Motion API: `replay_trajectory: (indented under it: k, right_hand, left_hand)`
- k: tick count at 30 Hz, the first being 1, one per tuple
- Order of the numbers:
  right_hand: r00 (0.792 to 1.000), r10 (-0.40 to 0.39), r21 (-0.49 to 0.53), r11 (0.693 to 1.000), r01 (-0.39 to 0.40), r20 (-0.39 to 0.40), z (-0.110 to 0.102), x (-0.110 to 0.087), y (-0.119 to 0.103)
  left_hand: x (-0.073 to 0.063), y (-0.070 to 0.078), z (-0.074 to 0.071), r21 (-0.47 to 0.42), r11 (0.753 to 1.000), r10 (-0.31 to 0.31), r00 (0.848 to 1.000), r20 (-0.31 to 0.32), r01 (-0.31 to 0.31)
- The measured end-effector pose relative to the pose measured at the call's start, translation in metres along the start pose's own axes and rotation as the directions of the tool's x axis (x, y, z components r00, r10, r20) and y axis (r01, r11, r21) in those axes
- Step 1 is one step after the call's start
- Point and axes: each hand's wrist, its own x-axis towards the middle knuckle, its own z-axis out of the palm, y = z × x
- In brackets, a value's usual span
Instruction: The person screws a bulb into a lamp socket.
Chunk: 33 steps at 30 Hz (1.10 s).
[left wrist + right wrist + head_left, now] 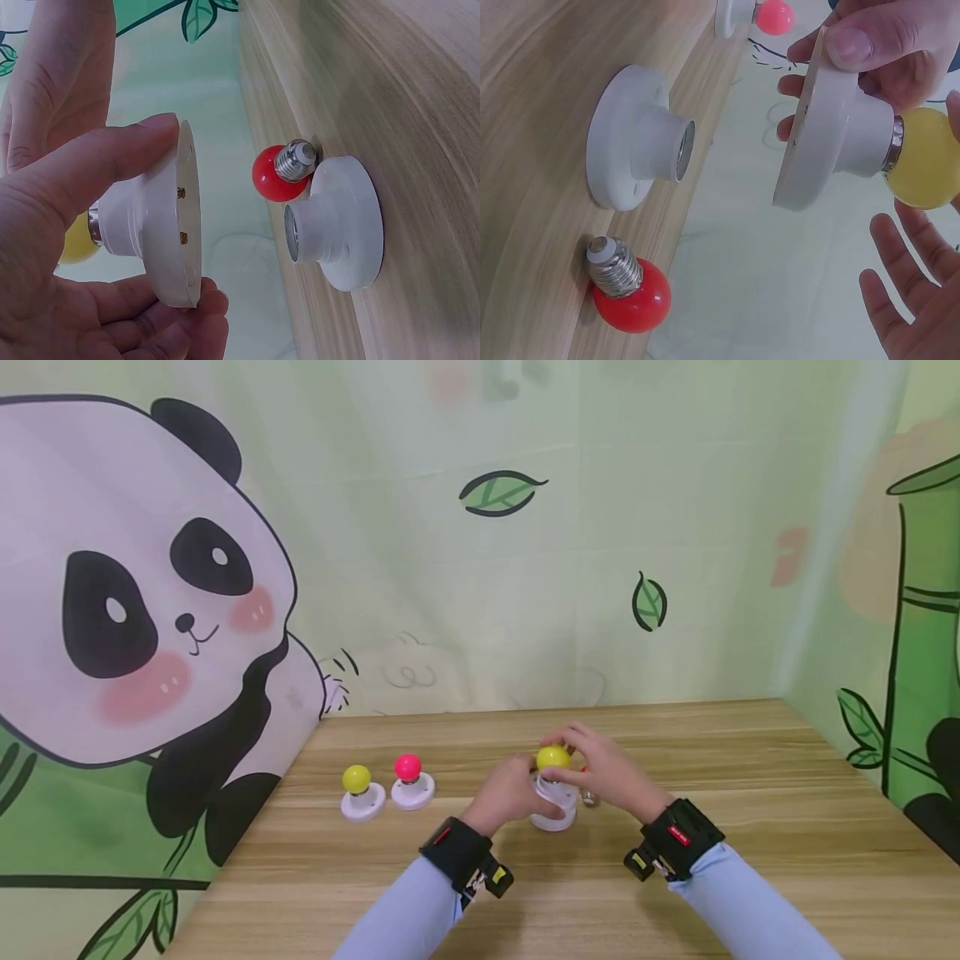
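Observation:
My left hand (513,789) grips a round white lamp socket (169,232) by its base plate, thumb on one edge and fingers on the other. The socket is held in the air, and brass screws show on its underside in the left wrist view. A yellow bulb (924,161) sits in its mouth, some metal thread showing. My right hand (611,768) pinches this bulb between thumb and index finger, the other fingers spread out. Below the held socket, a second white socket (641,139) stands on the table with its mouth vacant. Beside it lies a red bulb (634,296).
On the left of the wooden table (315,868) stand two more white sockets, one with a yellow bulb (356,778), the other with a pink-red bulb (408,767). A panda-printed cloth backdrop (420,568) rises behind the table.

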Motion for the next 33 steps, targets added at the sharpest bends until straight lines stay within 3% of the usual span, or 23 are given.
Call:
replay_trajectory:
  k: [4,7,13,19,28,33]
  right_hand:
    - [1.0,0.002,-0.017,1.0,-0.002,-0.006,0.0,-0.001,-0.001]
    - [1.0,-0.003,0.026,1.0,0.003,0.009,-0.003,-0.002,-0.001]
    - [0.983,-0.128,0.216,0.971,0.098,0.129,-0.011,-0.003,0.001]
    - [0.968,-0.141,0.216,0.972,0.095,0.208,-0.012,-0.002,0.004]
    - [0.976,-0.132,0.173,0.98,0.101,0.173,-0.013,0.0,0.002]
    - [0.992,-0.092,0.071,0.994,0.086,0.089,-0.011,0.0,0.0]
  left_hand:
    - [-0.001,0.0,0.0,-0.012,1.0,-0.001,1.0,-0.004,0.001]
    - [-0.001,0.0,-0.001,-0.026,1.0,-0.009,1.0,-0.005,0.009]
    - [0.001,0.0,-0.001,-0.049,0.999,-0.012,1.0,0.002,0.012]
    - [0.0,-0.001,-0.003,-0.051,0.999,-0.011,1.0,0.005,0.011]
    - [-0.001,0.0,-0.003,-0.029,1.0,-0.006,1.0,-0.006,0.006]
    - [-0.001,-0.001,-0.002,-0.017,1.0,-0.005,1.0,-0.003,0.005]
